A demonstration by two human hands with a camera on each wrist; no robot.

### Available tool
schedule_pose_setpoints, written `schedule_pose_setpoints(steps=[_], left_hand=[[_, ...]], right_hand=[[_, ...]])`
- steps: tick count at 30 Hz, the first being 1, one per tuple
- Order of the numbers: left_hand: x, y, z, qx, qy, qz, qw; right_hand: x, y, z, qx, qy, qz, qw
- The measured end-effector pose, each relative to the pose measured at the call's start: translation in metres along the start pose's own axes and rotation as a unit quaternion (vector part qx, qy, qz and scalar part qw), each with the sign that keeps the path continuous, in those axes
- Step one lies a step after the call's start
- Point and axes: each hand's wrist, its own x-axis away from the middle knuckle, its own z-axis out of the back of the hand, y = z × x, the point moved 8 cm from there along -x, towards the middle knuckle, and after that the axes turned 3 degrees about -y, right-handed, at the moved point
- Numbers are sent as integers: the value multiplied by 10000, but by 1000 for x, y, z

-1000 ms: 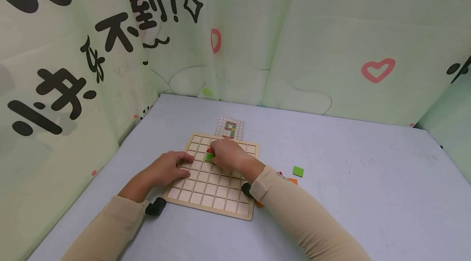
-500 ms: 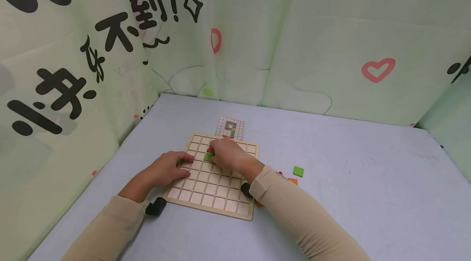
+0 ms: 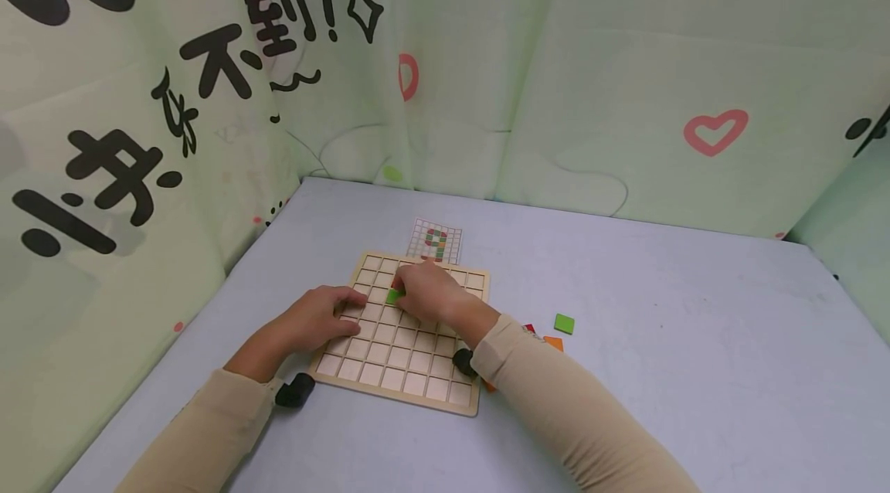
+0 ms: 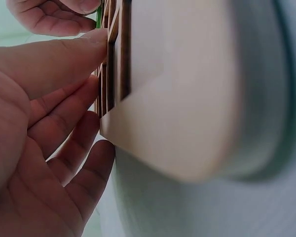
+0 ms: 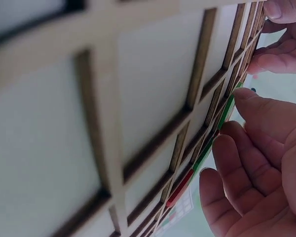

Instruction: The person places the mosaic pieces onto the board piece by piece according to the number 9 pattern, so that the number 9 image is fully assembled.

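Observation:
A square wooden grid board (image 3: pixel 419 362) lies on the table. My left hand (image 3: pixel 316 319) rests at its left side, fingers loosely extended over the edge; in the left wrist view the thumb (image 4: pixel 74 59) touches the grid. Over the upper cells, my right hand (image 3: pixel 433 294) pinches a green square tile (image 3: pixel 393 297) with thumb and fingertips, close against the grid. The right wrist view shows this green tile (image 5: pixel 227 109), another green tile (image 5: pixel 203 157) and a red tile (image 5: pixel 180 188) along the board. From the head, the right hand hides most of these.
A small printed pattern card (image 3: pixel 417 239) lies behind the board. Right of it are a loose green tile (image 3: pixel 564 324), an orange tile (image 3: pixel 554 342) and a red tile (image 3: pixel 530 328), partly behind the right sleeve. A patterned curtain (image 3: pixel 591 91) stands along the table's back.
My right fingers have shifted slightly leftward over the upper cells, and the red tile above the green one is now covered in the head view. The left hand has stayed in place.

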Motion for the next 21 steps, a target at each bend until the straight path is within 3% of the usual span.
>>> schedule_pose_setpoints(steps=[21], left_hand=[[-1,1,-2,-23,-42,169,9998]], right_hand=[[12,11,-3,-608,-494,106,9969]])
